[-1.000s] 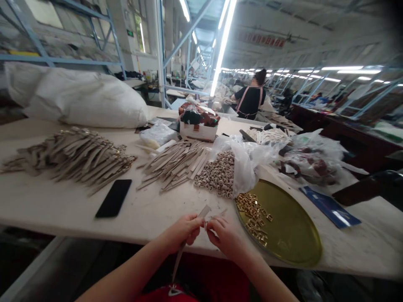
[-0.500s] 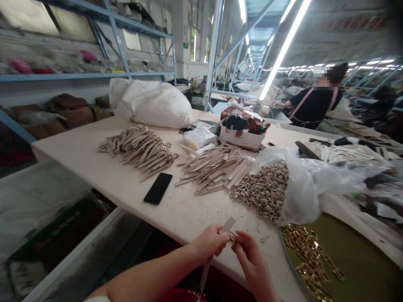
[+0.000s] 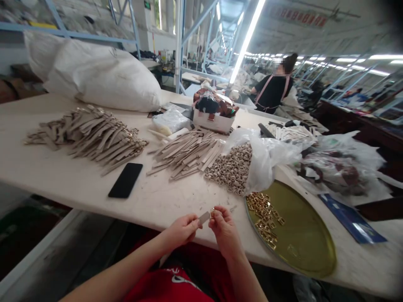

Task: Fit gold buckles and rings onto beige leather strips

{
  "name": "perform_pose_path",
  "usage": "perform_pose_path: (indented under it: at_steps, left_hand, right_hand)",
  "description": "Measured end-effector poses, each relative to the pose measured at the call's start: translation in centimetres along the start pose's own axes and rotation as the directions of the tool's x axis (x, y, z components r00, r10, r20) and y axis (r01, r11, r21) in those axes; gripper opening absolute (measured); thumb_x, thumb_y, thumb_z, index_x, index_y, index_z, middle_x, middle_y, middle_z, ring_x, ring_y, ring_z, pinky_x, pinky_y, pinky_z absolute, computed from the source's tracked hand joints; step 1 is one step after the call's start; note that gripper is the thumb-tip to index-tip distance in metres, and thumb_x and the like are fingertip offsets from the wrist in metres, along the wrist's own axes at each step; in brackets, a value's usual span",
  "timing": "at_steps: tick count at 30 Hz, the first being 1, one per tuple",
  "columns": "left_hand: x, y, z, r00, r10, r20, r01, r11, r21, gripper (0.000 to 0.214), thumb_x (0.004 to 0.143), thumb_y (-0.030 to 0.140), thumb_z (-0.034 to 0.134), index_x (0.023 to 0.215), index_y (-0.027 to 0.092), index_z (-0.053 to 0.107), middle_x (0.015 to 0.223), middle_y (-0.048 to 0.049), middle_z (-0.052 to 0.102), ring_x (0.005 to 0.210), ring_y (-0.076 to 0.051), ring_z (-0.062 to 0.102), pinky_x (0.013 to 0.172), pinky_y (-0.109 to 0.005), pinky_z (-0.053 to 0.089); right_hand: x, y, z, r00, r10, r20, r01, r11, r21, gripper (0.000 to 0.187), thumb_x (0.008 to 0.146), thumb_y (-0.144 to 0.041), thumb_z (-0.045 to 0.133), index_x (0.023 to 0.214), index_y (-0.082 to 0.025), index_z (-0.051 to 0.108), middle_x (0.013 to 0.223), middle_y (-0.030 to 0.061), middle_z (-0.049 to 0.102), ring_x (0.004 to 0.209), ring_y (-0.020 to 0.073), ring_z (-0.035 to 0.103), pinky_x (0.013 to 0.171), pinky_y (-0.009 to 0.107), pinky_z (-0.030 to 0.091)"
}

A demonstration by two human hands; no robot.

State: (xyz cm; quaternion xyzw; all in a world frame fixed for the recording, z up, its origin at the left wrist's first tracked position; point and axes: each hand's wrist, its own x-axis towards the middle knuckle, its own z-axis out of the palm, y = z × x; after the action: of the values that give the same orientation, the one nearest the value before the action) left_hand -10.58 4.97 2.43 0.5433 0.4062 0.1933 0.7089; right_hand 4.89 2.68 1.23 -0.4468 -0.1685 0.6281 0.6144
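Note:
My left hand (image 3: 184, 230) is closed on a flat beige strap (image 3: 204, 217), whose short end sticks out past the thumb towards the right. Close by, my right hand (image 3: 224, 230) pinches a small gold buckle (image 3: 212, 212) just beyond that strap end. Whether strap and buckle touch is too small to tell. Gold buckles (image 3: 262, 216) lie heaped on the left part of a round olive-gold tray (image 3: 302, 235), right of my hands. Ahead, small beige loops (image 3: 229, 167) spill from a clear plastic bag (image 3: 267, 157), beside a pile of loose beige straps (image 3: 185, 153).
A black phone (image 3: 126, 180) lies left of my hands, in front of straps with gold fittings (image 3: 97, 134). Behind stand a big white sack (image 3: 103, 75) and a filled box (image 3: 212, 121). A blue packet (image 3: 352, 218) lies far right. A person (image 3: 272, 90) works in the background.
My view has swung right, so the table's things sit further left and the whole tray shows. The strap end, which pointed up past my left hand, now points at the buckle in my right.

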Motion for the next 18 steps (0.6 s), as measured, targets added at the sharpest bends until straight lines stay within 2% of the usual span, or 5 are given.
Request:
perform_pose_path:
  at_steps: [4,6,9,14,18]
  left_hand:
    - [-0.6,0.9,0.0,0.998,-0.047,0.049,0.043,0.996,0.077,0.033,0.081,0.047,0.036,0.079,0.017,0.047,0.043,0.0100,0.033,0.036,-0.006,0.025,0.038,-0.020,0.018]
    - [-0.7,1.2,0.1,0.999,0.007,0.047,-0.015,0.985,0.174,0.032,0.083,0.044,0.035,0.078,0.016,0.051,0.048,0.0081,0.036,0.042,-0.007,0.030,0.042,-0.020,0.024]
    - [-0.7,1.2,0.2,0.993,0.113,-0.021,-0.102,0.950,0.296,0.018,0.079,0.029,0.041,0.076,0.016,0.053,0.061,0.0048,0.045,0.057,-0.009,0.039,0.053,-0.020,0.030]
    - [-0.7,1.0,0.4,0.998,-0.011,-0.059,0.028,0.957,0.288,0.011,0.073,0.021,0.040,0.081,0.017,0.048,0.057,0.0069,0.042,0.052,-0.009,0.037,0.048,-0.020,0.027]
    - [-0.6,1.2,0.6,0.994,0.057,-0.090,-0.029,0.956,0.293,0.010,0.075,0.022,0.041,0.078,0.016,0.049,0.063,0.0051,0.045,0.059,-0.010,0.039,0.054,-0.020,0.030]
  right_hand:
    - [-0.6,0.4,0.0,0.993,0.072,0.091,-0.061,0.991,-0.119,0.025,0.066,-0.031,0.071,0.087,-0.021,0.063,0.066,-0.0041,0.058,0.054,0.0060,0.050,0.054,0.019,0.042]
    - [-0.9,0.6,0.0,0.987,0.077,0.142,-0.044,0.975,-0.220,0.026,0.066,-0.030,0.070,0.089,-0.020,0.064,0.067,-0.0029,0.060,0.055,0.0073,0.050,0.056,0.021,0.042]
    - [-1.2,0.8,0.1,0.987,0.049,0.154,0.003,0.948,-0.319,0.025,0.065,-0.031,0.071,0.086,-0.019,0.065,0.067,-0.0018,0.061,0.057,0.0091,0.049,0.058,0.023,0.041]
    - [-1.4,1.0,-0.3,0.999,-0.011,0.045,0.024,0.959,-0.284,0.024,0.066,-0.032,0.069,0.087,-0.020,0.064,0.069,-0.0029,0.058,0.056,0.0090,0.048,0.058,0.023,0.041]
    - [-1.5,1.5,-0.2,0.998,0.035,0.053,-0.021,0.970,-0.243,0.028,0.067,-0.033,0.068,0.091,-0.020,0.062,0.072,-0.0022,0.059,0.059,0.0096,0.049,0.060,0.024,0.042]
